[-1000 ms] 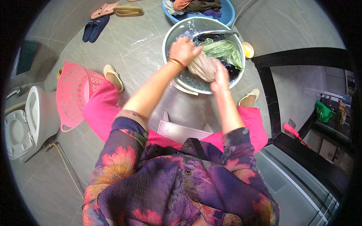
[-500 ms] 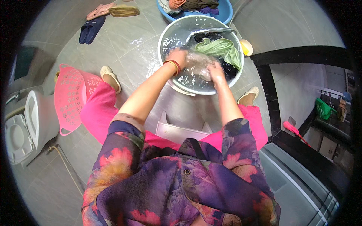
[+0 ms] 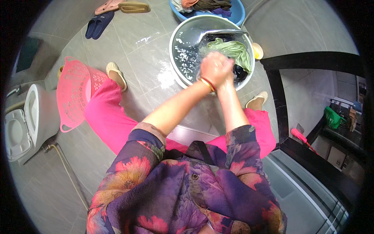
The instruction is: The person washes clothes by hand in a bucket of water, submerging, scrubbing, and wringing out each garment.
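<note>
Both hands of a person in bright pink trousers (image 3: 107,115) and a purple floral top (image 3: 163,187) press together over the near half of a round, pale wash tub (image 3: 190,34), the left hand (image 3: 214,68) against the right hand (image 3: 227,74). Fingers look curled, but blur and overlap hide what lies within: whether they are clenched on a cloth or only on each other cannot be told. Red and gold bangles (image 3: 208,84) circle the left wrist. A green cloth (image 3: 236,50) lies in the right half of the tub, just beyond the hands, with dark fabric (image 3: 240,75) around it. Sudsy water fills the tub's left half, and a curved handle (image 3: 224,31) crosses its far side.

Directly beyond the tub, a blue basin (image 3: 241,15) holds a heap of clothes (image 3: 206,4) in orange, brown and white. Just right of the tub sits a small white-and-yellow bowl (image 3: 257,51). To the tub's left, foam (image 3: 166,75) spots the grey tiled floor (image 3: 142,70), a pink perforated basket (image 3: 73,95) stands beside the person's leg, and a white toilet (image 3: 34,113) is farther out. Navy slippers (image 3: 99,25) lie beyond and left of the tub.
</note>
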`<state>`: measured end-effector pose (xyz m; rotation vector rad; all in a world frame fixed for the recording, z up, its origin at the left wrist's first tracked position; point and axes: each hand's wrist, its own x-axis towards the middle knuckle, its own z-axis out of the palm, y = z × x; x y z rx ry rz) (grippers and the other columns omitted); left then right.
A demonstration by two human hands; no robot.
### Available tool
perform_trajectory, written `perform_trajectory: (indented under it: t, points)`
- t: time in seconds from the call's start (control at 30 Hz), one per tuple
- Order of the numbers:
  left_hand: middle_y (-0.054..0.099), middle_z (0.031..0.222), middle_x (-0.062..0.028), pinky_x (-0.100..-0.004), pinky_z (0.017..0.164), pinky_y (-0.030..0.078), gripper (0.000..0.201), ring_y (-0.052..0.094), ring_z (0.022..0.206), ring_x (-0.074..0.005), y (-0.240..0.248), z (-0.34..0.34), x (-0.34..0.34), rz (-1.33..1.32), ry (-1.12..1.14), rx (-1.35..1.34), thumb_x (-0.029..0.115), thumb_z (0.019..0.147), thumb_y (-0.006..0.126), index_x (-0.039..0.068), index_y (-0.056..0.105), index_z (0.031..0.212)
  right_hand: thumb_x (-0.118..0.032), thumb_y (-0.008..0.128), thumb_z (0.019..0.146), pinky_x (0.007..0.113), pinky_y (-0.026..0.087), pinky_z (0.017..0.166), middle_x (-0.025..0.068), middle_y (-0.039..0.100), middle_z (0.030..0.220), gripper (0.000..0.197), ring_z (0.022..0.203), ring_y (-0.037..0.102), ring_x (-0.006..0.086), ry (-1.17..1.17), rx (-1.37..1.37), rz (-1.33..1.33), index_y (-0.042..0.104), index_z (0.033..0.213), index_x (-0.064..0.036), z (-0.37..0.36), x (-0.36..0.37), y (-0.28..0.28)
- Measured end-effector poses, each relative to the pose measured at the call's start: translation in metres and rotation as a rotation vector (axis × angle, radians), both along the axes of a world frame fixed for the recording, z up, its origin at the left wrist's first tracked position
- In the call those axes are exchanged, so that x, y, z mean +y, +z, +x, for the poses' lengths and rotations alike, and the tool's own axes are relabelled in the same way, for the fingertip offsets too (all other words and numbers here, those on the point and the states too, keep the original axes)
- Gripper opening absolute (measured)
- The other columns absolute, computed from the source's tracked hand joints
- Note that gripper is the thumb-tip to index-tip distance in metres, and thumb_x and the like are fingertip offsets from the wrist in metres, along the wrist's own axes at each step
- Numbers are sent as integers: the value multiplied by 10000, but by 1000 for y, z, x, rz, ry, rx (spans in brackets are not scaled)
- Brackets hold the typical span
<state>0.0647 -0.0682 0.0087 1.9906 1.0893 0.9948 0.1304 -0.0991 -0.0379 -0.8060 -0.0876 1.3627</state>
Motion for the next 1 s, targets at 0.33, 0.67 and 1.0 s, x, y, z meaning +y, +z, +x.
perform_trajectory:
  t: [0.33, 0.67, 1.0]
  points:
    - [582, 925, -133, -414, 731, 477, 459, 559, 885, -294, -15, -93, 118, 167, -24, 620, 526, 778, 559, 107, 585, 964, -240, 586, 837, 311, 459, 788, 91, 610, 995, 302, 877, 583, 175, -105, -479, -301, 558, 1044, -21, 53, -8, 11]
    - [460, 1253, -124, -476, 916, 365, 679, 439, 1155, -306, -47, -64, 72, 77, -389, 1078, 468, 731, 641, 227, 392, 1315, -161, 642, 721, 411, 411, 921, 212, 428, 1293, 561, 1082, 496, 393, 619, -1841, -784, 427, 1206, 19, 13, 3, -3]
    - [340, 1371, -171, -473, 1041, 247, 1068, 292, 1284, -350, -38, -58, 41, -125, -516, 471, 435, 533, 791, 72, 240, 1372, -60, 613, 800, 286, 500, 737, 85, 611, 934, 233, 823, 606, 168, 286, -537, -91, 542, 1013, 3, 34, 14, 113]
